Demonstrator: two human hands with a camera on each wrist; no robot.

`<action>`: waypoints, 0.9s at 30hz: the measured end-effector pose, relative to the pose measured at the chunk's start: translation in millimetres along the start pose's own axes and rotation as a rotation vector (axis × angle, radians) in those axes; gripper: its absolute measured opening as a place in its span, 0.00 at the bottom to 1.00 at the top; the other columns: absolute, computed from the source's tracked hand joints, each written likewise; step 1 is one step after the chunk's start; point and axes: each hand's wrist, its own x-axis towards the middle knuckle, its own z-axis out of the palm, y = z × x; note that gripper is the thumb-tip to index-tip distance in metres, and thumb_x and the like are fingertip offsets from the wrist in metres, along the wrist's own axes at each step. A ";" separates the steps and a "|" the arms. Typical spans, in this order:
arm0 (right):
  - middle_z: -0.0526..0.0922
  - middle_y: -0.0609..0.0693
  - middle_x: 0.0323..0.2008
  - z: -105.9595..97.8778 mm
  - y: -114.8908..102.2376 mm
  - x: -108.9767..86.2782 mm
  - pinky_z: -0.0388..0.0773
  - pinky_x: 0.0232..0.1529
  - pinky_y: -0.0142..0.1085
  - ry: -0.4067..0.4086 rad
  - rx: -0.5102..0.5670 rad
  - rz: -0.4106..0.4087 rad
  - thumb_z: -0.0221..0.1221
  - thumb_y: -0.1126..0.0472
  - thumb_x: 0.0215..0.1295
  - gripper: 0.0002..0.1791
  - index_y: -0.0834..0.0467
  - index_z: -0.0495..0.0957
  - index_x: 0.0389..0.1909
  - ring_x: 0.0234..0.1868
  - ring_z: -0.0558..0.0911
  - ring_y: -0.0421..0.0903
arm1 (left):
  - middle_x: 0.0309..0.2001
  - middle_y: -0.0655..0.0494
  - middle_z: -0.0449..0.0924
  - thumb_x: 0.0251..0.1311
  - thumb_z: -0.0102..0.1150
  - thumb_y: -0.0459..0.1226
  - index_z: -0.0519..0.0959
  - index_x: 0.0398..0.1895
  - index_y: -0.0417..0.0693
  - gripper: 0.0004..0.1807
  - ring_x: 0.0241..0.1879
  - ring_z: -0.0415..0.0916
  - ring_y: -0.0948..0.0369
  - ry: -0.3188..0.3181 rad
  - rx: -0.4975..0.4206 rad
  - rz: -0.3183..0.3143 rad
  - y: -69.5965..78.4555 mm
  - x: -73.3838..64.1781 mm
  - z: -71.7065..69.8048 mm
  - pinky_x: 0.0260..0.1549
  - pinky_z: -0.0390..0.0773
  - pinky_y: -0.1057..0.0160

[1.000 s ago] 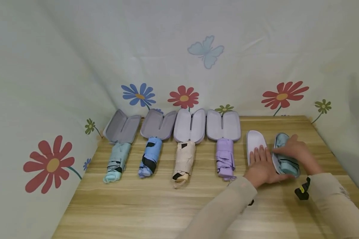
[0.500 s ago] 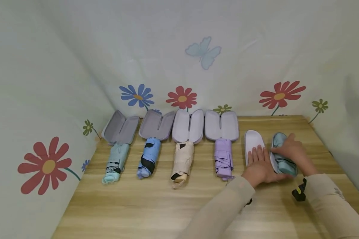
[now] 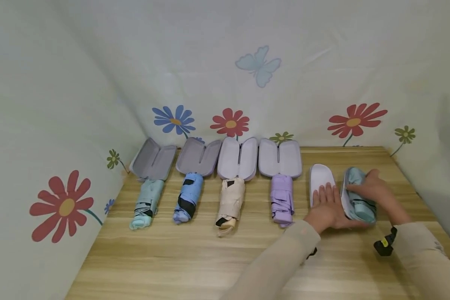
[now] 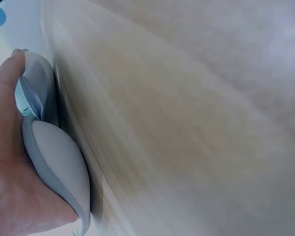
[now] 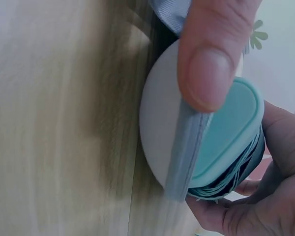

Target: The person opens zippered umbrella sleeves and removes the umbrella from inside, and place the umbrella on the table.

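On the right of the table lies an opened pale case (image 3: 320, 174) with two shell halves. In its right half sits a folded teal umbrella (image 3: 364, 210), its rounded handle end (image 5: 228, 128) towards me. My left hand (image 3: 327, 210) rests with straight fingers on the case's left half, its thumb (image 5: 209, 73) on the near rim of the right half. My right hand (image 3: 376, 191) grips the umbrella from above and from the right, fingers curled along its side. In the left wrist view the outer shell (image 4: 61, 155) lies under the left palm.
Left of the hands, several opened cases stand in a row by the back wall. Below them lie folded umbrellas: teal (image 3: 148, 202), blue (image 3: 189, 198), beige (image 3: 231, 202) and purple (image 3: 282, 198). A flowered cloth (image 3: 195, 75) walls off the wooden table (image 3: 195, 262).
Both hands keep nearly the same place on the case and umbrella. The right wrist and forearm have shifted slightly to the right.
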 end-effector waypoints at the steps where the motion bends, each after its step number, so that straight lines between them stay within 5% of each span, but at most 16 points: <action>1: 0.60 0.89 0.53 -0.6 0.0 -0.7 0.71 0.54 0.65 0.005 0.014 -0.002 0.59 0.46 0.69 0.54 0.87 0.37 0.62 0.52 0.70 0.78 | 0.81 0.67 0.23 0.43 0.33 0.87 0.26 0.81 0.66 0.68 0.79 0.23 0.69 -0.001 0.001 -0.004 0.2 1.3 0.3 0.76 0.36 0.63; 14: 0.62 0.85 0.52 -25.8 -0.9 -25.7 0.73 0.47 0.65 0.219 -0.028 -0.107 0.63 0.54 0.65 0.49 0.87 0.48 0.65 0.47 0.71 0.74 | 0.82 0.66 0.26 0.42 0.38 0.87 0.28 0.82 0.64 0.70 0.80 0.25 0.66 0.012 -0.008 0.002 6.7 12.4 -0.8 0.76 0.35 0.61; 21: 0.67 0.79 0.44 -27.5 9.8 -51.9 0.79 0.35 0.55 0.141 -0.115 -0.084 0.67 0.48 0.61 0.48 0.85 0.53 0.55 0.38 0.74 0.67 | 0.81 0.65 0.23 0.42 0.40 0.86 0.27 0.82 0.64 0.70 0.79 0.24 0.66 -0.005 -0.024 -0.034 8.8 29.9 2.5 0.76 0.34 0.59; 27: 0.70 0.70 0.32 -15.6 23.7 -67.3 0.76 0.28 0.46 0.072 -0.162 -0.097 0.68 0.50 0.58 0.42 0.85 0.58 0.44 0.31 0.74 0.60 | 0.81 0.64 0.20 0.39 0.41 0.87 0.25 0.81 0.64 0.73 0.79 0.21 0.65 -0.032 -0.025 -0.065 12.2 58.5 5.6 0.76 0.34 0.58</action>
